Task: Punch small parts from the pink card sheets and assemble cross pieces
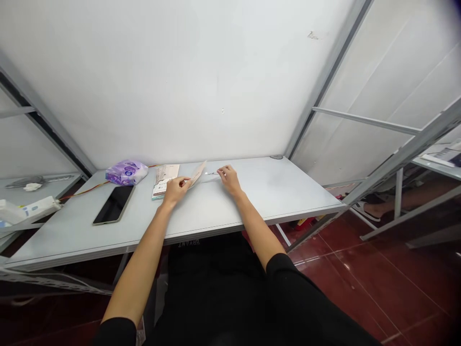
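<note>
My left hand [176,189] grips a thin printed card [198,174] by its near edge, tilted up off the table. To its right, my right hand [229,179] is closed in a pinch, with a small thin piece [212,173] showing at its fingertips. That piece looks pale with a dark mark and reaches toward the card; its kind is too small to tell. Beside and partly behind my left hand lies a short stack of printed cards or booklets [168,172], with a teal edge at the bottom.
A black-screened phone [114,205] lies at the left of the white table [273,197]. Behind it sits a purple tissue pack [126,172], with a red-yellow cable nearby. A small grey object [276,157] rests at the back right corner. Metal posts frame both sides.
</note>
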`<state>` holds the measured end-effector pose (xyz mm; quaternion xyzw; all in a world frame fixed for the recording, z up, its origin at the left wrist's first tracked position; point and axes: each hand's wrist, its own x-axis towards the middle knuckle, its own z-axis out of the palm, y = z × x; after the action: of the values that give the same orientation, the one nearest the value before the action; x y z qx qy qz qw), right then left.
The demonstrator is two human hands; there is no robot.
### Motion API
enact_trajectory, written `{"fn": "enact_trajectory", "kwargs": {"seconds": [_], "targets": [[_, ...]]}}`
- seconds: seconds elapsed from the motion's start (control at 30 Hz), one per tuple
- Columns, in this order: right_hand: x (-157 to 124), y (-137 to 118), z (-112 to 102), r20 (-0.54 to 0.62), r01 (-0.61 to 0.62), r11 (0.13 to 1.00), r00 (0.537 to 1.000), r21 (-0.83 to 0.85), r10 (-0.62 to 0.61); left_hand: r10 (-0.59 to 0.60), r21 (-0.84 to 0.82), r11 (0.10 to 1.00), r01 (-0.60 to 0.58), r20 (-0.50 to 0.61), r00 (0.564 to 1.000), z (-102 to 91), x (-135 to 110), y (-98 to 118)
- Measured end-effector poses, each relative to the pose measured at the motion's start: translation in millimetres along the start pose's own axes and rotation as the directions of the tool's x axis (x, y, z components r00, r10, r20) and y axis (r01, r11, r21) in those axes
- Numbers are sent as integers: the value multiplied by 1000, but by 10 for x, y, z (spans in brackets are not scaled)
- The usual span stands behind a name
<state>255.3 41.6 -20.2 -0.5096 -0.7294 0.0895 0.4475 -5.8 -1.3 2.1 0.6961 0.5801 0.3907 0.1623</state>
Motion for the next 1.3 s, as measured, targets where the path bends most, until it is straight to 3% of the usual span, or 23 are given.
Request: {"fn": "enact_trajectory", "kwargs": {"seconds": [0.1,0.17,0.27,0.37,0.47,0.63,0.87,0.93,1.03,1.17,1.23,1.3], "targets": [[30,-50,-66,-187,10,999,982,50,-1,43,22,999,-44,41,998,-1,-11,13],[19,-124,-57,-220,101,991,972,89,-79,70,25,997,-72,81,994,6,-19,22],[-11,-231,17,-75,286,949,958,134,-278,94,10,995,-96,122,988,19,-21,22],[-29,-268,84,52,376,913,920,159,-388,93,-6,996,-93,119,988,27,-15,9],[-34,-244,108,112,360,922,920,141,-376,120,3,993,-121,108,987,26,-12,7],[-37,-200,142,107,297,948,945,113,-309,152,-18,988,-150,113,982,11,-29,44],[-44,-215,156,259,271,962,932,-39,-252,194,-5,981,-195,122,973,16,-34,66],[-44,-245,129,193,270,962,947,-42,-257,199,-4,980,-199,73,977,17,-38,77],[-39,-289,61,-34,197,980,980,-42,-198,172,26,985,-171,-38,984,6,-41,91],[-23,-281,-28,-322,42,998,946,42,-27,147,98,987,-125,-256,956,-60,2,54],[-17,-250,-34,-346,-8,995,937,95,41,132,123,988,-92,-372,919,-139,47,25],[-17,-221,-6,-292,-30,993,954,113,62,103,149,988,-41,-441,892,-261,92,20]]}}
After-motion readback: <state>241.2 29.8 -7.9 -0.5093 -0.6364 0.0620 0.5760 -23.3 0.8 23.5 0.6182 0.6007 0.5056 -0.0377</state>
